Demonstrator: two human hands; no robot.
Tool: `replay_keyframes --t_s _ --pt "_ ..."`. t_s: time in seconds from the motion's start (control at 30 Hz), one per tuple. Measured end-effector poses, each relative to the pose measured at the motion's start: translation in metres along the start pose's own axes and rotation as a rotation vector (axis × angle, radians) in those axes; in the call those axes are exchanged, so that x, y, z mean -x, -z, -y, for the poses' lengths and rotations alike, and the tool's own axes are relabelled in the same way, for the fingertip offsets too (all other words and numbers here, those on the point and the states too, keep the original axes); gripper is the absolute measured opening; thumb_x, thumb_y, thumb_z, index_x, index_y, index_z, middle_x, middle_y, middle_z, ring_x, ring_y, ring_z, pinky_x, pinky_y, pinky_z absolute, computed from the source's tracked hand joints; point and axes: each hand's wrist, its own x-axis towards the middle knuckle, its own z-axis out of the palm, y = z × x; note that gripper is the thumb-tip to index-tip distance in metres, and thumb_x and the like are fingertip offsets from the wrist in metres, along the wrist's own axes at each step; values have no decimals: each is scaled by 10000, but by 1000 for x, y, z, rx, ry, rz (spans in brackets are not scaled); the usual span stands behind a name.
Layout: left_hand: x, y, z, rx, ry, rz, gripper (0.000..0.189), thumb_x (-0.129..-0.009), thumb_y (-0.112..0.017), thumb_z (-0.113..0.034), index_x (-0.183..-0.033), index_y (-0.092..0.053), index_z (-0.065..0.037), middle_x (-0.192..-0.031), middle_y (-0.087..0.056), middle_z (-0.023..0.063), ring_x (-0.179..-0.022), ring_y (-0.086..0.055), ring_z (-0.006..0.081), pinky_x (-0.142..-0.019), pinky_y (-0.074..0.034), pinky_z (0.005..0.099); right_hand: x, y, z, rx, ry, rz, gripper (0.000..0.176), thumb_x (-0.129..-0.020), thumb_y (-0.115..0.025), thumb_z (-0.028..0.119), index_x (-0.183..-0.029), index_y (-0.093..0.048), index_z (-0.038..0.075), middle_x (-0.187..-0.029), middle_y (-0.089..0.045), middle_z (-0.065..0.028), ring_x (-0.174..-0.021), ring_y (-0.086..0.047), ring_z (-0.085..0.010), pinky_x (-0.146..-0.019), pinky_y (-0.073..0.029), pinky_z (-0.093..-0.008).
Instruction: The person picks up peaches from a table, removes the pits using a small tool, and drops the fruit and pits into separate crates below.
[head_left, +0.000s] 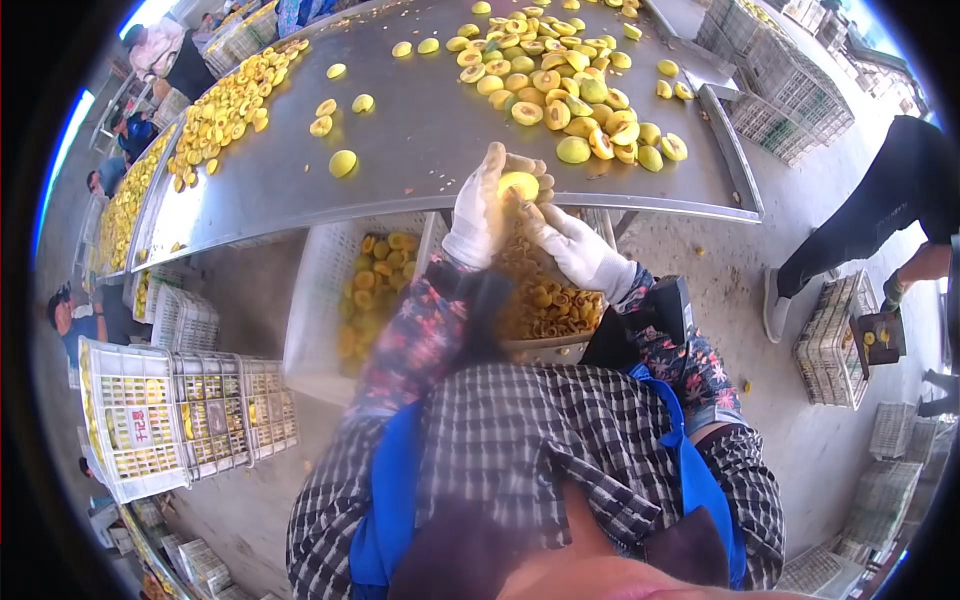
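Both of my hands wear white gloves with tan fingertips and meet at the near edge of the metal table (pixel 420 150). In my left hand (pixel 482 215) lies a yellow peach (pixel 519 185), cupped by curled fingers. My right hand (pixel 580 250) is just below it, fingers pinched together close to the fruit; what they hold, if anything, is hidden. Beyond my hands is a pile of whole and halved peaches (pixel 573 150). A few loose ones, such as this peach (pixel 343 163), sit farther left.
Under the table edge stand a white crate (pixel 312 300) with peach halves and a bin of brownish fruit pieces (pixel 560 315). Cut fruit (pixel 225 115) covers the table's left side. Stacked crates (pixel 190 415) stand at left; a person (pixel 860 215) and another crate (pixel 830 340) are at right.
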Motion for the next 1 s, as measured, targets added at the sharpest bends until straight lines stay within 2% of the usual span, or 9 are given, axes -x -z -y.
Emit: replay_keyframes --t_s 0.1,0.13,0.3,0.6,0.77,0.8,0.9,0.97,1.0 --pt "-5 -4 3 25 49 -22 439 -932 -575 -461 -941 -550 -23 -942 -626 164 -814 -665 302 -728 -576 418 5 5 16 -317 -160 60 445 -982 -496 473 -1192 -532 83 -781 -503 5 -613 -470 -98 -533 -367 -229" --pt "-3 -5 1 38 109 -43 431 -932 -577 -458 -937 -549 -28 -939 -625 162 -806 -665 303 -723 -579 419 9 3 19 -412 -213 75 458 -984 -504 455 -1207 -538 57 -880 -556 -14 -725 -525 -108 -634 -422 -240" --pt "1 -24 6 222 170 -182 406 -930 -585 -457 -935 -540 -53 -944 -612 130 -812 -651 299 -735 -564 421 15 -4 16 -984 -351 168 354 -972 -514 470 -974 -548 118 -597 -374 81 -404 -247 -38 -351 -172 -198" --pt "-14 -9 25 388 301 -182 383 -880 -668 -416 -980 -535 -71 -964 -631 120 -874 -641 323 -765 -552 460 29 11 -9 -1254 -296 328 325 -973 -519 446 -988 -562 124 -593 -365 92 -404 -260 -33 -351 -181 -192" --pt "-12 47 2 -123 -101 -169 359 -960 -559 -345 -1043 -568 5 -961 -653 167 -836 -668 303 -769 -563 420 45 25 -40 -576 -350 -2 288 -996 -489 333 -1039 -567 59 -643 -439 5 -433 -396 -70 -362 -318 -222" --pt "-6 60 -17 -375 -214 -260 356 -973 -542 -311 -1077 -576 28 -974 -661 158 -815 -671 267 -761 -566 370 47 29 -76 -97 -59 20 356 -988 -483 361 -1148 -551 50 -851 -545 -78 -705 -520 -185 -594 -418 -290" --pt "-18 178 -38 -971 -197 -465 323 -914 -648 -291 -1090 -634 -21 -1005 -679 121 -923 -656 217 -837 -523 315 48 18 -136 415 -184 91 468 -958 -492 356 -1284 -492 21 -1299 -536 -247 -1225 -509 -387 -1025 -413 -417" --pt "-6 152 -56 -1912 -295 -633 365 -863 -692 -310 -1150 -638 -91 -1143 -643 140 -1070 -608 276 -951 -473 382 56 6 -133 449 -178 10 426 -942 -508 321 -1245 -492 21 -1226 -564 -264 -1099 -577 -402 -931 -464 -446" --pt "-15 144 -58 -1822 -273 -502 385 -846 -702 -312 -1167 -635 -111 -1181 -625 139 -1122 -574 291 -986 -445 396 53 5 -123 502 -174 56 397 -943 -501 299 -1227 -490 23 -1176 -589 -258 -1062 -590 -408 -900 -470 -458"
